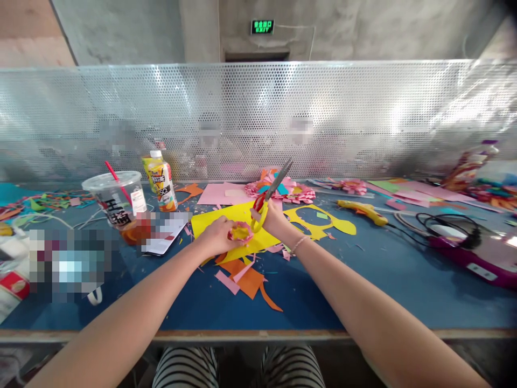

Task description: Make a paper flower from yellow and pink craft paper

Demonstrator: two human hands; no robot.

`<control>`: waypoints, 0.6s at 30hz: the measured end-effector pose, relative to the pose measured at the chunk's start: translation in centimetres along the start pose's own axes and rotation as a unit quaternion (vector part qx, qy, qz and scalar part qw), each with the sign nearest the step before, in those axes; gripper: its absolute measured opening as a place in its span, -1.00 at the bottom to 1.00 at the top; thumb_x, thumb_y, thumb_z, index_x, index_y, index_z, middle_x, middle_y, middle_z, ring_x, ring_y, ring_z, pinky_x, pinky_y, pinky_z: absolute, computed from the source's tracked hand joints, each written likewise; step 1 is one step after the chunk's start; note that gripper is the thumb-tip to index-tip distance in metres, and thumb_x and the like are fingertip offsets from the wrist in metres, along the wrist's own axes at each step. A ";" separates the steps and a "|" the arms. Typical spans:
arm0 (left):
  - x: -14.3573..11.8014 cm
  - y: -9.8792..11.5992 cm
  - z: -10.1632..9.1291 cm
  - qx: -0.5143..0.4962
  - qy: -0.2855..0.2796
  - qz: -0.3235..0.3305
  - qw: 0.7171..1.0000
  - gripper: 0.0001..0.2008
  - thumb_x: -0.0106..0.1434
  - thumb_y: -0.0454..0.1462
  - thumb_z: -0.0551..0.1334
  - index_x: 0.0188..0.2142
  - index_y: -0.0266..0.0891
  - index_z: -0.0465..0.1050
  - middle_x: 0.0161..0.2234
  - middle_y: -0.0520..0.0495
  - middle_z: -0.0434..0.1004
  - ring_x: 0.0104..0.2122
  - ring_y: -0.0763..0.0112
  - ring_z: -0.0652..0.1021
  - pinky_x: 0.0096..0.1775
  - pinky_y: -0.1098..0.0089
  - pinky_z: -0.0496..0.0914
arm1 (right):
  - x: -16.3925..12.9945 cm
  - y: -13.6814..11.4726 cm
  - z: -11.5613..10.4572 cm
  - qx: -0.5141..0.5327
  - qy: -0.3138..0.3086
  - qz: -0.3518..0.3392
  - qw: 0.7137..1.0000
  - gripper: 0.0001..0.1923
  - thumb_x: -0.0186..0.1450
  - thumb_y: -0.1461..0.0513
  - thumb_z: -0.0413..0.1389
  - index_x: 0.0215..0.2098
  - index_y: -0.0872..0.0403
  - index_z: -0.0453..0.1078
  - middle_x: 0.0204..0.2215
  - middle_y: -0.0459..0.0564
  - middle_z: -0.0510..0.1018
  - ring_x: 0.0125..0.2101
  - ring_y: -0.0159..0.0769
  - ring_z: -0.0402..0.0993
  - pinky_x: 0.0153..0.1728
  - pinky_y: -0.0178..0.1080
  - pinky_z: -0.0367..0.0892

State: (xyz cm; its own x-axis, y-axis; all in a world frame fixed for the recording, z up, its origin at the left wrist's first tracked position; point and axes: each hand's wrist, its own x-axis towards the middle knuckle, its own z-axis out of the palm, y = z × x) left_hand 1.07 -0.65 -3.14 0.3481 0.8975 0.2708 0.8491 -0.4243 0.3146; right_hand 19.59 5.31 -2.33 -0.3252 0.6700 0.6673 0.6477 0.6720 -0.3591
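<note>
Holding a small pink-and-yellow paper flower point(240, 232) in the left hand point(218, 237), the person keeps it just above the yellow paper sheet point(226, 223) on the blue tabletop point(363, 280). Left fingers are curled together round the flower, pinching it w/ the yellow centre facing up, prob. so it's easy to see & work on. The right hand point(272, 218) grips red-and-yellow scissors point(269, 196): fingers closed thru the handle loops, blades pointing up & away from the flower, tip toward the perforated metal screen point(258, 118). Whether the blades are apart can't be told.

Orange and pink paper offcuts point(242, 277) lie just in front of the hands, near the tabletop edge. Behind the hands sit finished paper flowers point(291, 189), and beside the sheet a yellow cut-out remnant point(319, 223). A yellow glue gun point(363, 211) lies to the right, well apart, its cable running on toward a purple device point(480, 258). At left stand a plastic drink cup w/ red straw point(117, 202) and a juice bottle point(161, 183), kept clear of the cutting spot.
</note>
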 end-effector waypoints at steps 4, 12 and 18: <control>0.1 -0.3 0.0 -0.004 -0.001 0.000 1.000 -0.46 -0.03 0.07 0.20 -0.12 -0.18 0.39 -0.26 -0.10 0.35 -0.29 0.30 0.45 -0.20 0.34 0.33 | 0.2 -0.4 -1.1 -0.001 0.005 0.016 1.000 -0.94 0.14 0.25 -0.05 -0.44 0.05 0.11 -0.45 -0.01 0.30 -0.37 -0.25 0.29 -0.24 -0.13 0.30; 0.2 -0.5 -0.2 0.022 -0.003 -0.002 1.000 -0.49 -0.03 0.05 0.20 -0.18 -0.23 0.39 -0.26 -0.14 0.35 -0.26 0.25 0.45 -0.20 0.31 0.33 | -0.4 -0.6 -0.9 0.001 -0.032 0.030 0.999 -0.93 0.13 0.27 -0.07 -0.47 0.03 0.06 -0.45 -0.01 0.31 -0.36 -0.27 0.30 -0.22 -0.20 0.30; 0.1 -0.4 -0.2 0.016 0.002 -0.001 1.000 -0.48 -0.03 0.05 0.21 -0.16 -0.22 0.40 -0.24 -0.14 0.36 -0.24 0.25 0.45 -0.18 0.31 0.33 | -0.4 -0.3 -0.5 0.018 -0.045 0.012 0.999 -0.92 0.14 0.22 -0.07 -0.46 0.03 0.07 -0.44 0.00 0.33 -0.35 -0.27 0.31 -0.22 -0.20 0.29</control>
State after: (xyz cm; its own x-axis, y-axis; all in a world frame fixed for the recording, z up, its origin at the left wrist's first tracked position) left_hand 0.66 -0.39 -3.11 0.3448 0.8981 0.2729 0.8621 -0.4180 0.2865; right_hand 19.82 4.69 -2.15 -0.3717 0.7107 0.5973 0.6320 0.6649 -0.3980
